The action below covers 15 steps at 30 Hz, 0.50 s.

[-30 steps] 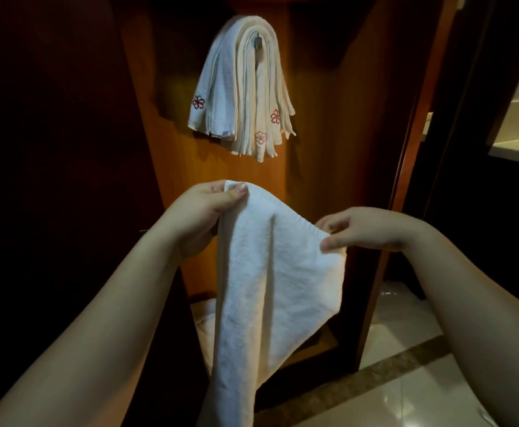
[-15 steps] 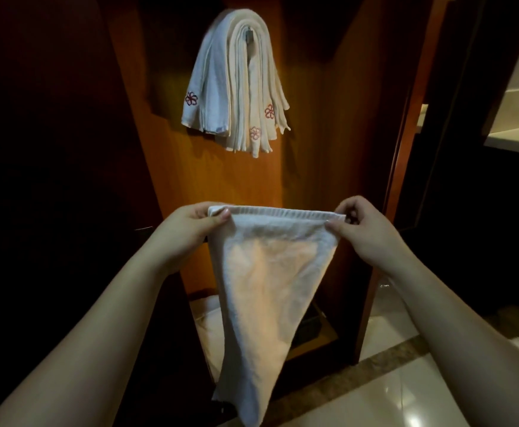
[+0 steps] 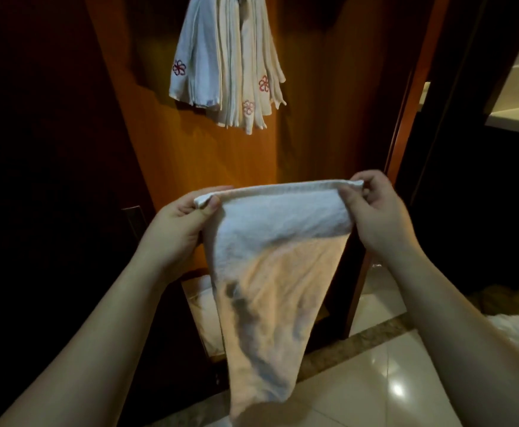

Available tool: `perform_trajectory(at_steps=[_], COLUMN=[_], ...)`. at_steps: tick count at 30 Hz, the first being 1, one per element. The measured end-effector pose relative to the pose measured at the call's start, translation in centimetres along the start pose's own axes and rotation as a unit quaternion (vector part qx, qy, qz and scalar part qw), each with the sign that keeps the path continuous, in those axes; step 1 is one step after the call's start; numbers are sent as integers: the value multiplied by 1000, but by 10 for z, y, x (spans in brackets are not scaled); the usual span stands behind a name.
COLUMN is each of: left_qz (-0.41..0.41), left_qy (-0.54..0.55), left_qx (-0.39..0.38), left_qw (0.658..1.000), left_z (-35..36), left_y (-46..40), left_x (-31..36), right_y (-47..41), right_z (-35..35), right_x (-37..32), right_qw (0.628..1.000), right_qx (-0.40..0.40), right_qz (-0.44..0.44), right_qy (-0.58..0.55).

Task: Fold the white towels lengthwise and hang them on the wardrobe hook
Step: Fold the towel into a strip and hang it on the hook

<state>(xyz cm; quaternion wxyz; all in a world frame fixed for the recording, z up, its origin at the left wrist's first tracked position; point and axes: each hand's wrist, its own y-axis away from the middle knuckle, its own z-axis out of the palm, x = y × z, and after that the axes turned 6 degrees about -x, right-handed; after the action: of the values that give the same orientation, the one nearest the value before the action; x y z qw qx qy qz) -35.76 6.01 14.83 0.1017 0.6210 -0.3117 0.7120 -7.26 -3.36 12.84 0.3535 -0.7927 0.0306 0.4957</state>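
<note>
Towel's top hem now pulled taut and level between both hands; 1 s ago it sloped down from left hand [image 3: 176, 224] to right hand [image 3: 375, 215], with slack between. White towel [image 3: 270, 272] hung as a loose drape then, now a flat panel tapering to a point at the bottom. Right hand moved up and out, from a fingertip pinch on a lower edge to gripping the hem's right corner. Hung towels [image 3: 227, 66] sit higher in view, tops cut off at frame edge.
</note>
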Motion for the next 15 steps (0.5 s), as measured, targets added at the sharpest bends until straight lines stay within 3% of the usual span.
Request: perform_trajectory(at_steps=[6,9,12,15], left_qz=[-66,-96,-102,-111], left_qy=[11,26,41,37], left_qx=[42,45,41,11], left_qw=[997,994,993,993], left_z=[14,14,15,17], left_y=[7,7,6,8], left_x=[-27,-36,-42,-49], right_y=[15,19,22,24], right_z=[8,-4,-18,-24], right_x=[15,25,40,63], right_qw=[1000,989,925,901], right_qx=[13,-130,-319,-358], right_qz=[16,54,161,219], right_qy=[16,-36,-130,-111])
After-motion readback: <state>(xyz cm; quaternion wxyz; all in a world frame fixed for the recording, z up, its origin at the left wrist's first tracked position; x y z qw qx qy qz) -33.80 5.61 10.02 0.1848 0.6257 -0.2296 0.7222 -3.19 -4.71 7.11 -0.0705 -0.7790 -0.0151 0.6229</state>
